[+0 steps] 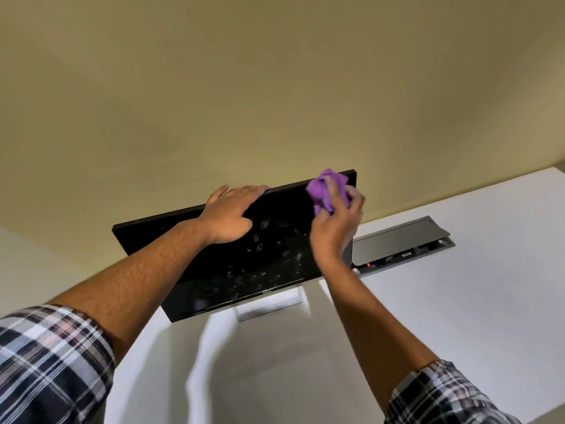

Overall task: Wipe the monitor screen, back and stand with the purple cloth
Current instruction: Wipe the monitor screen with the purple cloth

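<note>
One flat black monitor (232, 258) with a glossy dark screen stands on the white desk (458, 301), close to its far edge against the plain beige wall (275, 87). The panel is tilted in the frame, its right top corner highest. Many pale fingerprint smudges (260, 249) mark the centre and lower half of the glass; they are too numerous and faint to count. One silver rectangular stand (269, 304) shows below the lower bezel.

Two hands are in view, both on bare forearms with rolled plaid sleeves (52, 356). The left hand (229, 212) lies on the top edge of the monitor with fingers extended and flat over the rim, gripping nothing. The right hand (336, 221) holds one crumpled purple cloth (327, 188), soft and bunched, fingers curled round it, pressing it to the screen at the upper right corner. This hand and cloth cover that corner of the glass.

One grey metal cable hatch (400, 240) is set in the desk just right of the monitor, its lid raised; a small red light (368, 265) shows inside.
</note>
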Motion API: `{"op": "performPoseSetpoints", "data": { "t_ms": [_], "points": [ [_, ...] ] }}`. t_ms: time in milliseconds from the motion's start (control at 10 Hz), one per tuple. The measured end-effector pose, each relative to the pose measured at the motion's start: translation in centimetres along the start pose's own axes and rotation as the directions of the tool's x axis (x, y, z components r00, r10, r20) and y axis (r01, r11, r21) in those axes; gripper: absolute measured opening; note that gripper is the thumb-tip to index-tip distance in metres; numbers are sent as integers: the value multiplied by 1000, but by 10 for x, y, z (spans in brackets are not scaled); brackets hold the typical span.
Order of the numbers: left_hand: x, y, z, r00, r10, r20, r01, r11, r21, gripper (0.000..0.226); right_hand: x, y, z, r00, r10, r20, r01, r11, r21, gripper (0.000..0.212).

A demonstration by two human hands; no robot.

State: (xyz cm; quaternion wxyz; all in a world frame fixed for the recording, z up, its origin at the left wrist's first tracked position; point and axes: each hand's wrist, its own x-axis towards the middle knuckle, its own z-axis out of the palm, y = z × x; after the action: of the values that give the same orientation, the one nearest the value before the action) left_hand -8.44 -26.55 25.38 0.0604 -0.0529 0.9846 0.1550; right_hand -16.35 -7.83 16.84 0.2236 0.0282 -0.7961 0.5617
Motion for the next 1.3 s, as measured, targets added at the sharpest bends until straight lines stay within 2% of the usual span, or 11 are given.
{"op": "performPoseSetpoints", "data": {
  "t_ms": [100, 200, 300, 400, 500, 700, 800, 900, 1100, 1200, 1300],
  "points": [
    [1, -3, 1, 1000, 5, 6, -5, 1000, 27, 90, -39, -8, 9, 929, -283, 237, 307, 949, -71, 78],
    [2, -2, 1, 1000, 4, 10, -4, 1000, 28, 90, -39, -1, 5, 765, -475, 434, 556, 828, -75, 71],
    [0, 1, -1, 1000, 6, -11, -6, 1000, 22, 87, -9, 10, -9, 803, -472, 363, 549, 824, -143, 68],
    [-2, 3, -2, 1000, 1, -14, -1, 1000, 1, 85, 29, 20, -24, 903, -385, 189, 421, 881, -214, 66],
    [-1, 3, -2, 1000, 1, -12, -1, 1000, 24, 87, 56, 24, -34, 888, -421, 184, 457, 853, -254, 59],
    [3, -1, 1, 1000, 1, -10, -1, 999, 39, 89, 41, 37, -35, 874, -405, 268, 471, 841, -265, 59],
    [4, 0, 0, 1000, 0, -6, 0, 999, 35, 89, 27, 59, -38, 851, -408, 330, 497, 828, -259, 49],
    [4, 0, 0, 1000, 0, -10, 0, 1000, 30, 89, 14, 88, -40, 828, -363, 427, 494, 832, -252, 41],
    [2, 4, 0, 1000, -6, -4, 6, 999, 32, 88, -16, 130, -57, 825, -143, 547, 336, 902, -271, 17],
    [0, 6, -2, 1000, -12, -13, 12, 999, 30, 86, -18, 138, -64, 788, -110, 606, 375, 866, -330, 16],
    [-3, 6, 0, 999, -6, -35, 7, 1000, 26, 85, -2, 122, -70, 785, -215, 581, 450, 843, -295, 20]
  ]
}}
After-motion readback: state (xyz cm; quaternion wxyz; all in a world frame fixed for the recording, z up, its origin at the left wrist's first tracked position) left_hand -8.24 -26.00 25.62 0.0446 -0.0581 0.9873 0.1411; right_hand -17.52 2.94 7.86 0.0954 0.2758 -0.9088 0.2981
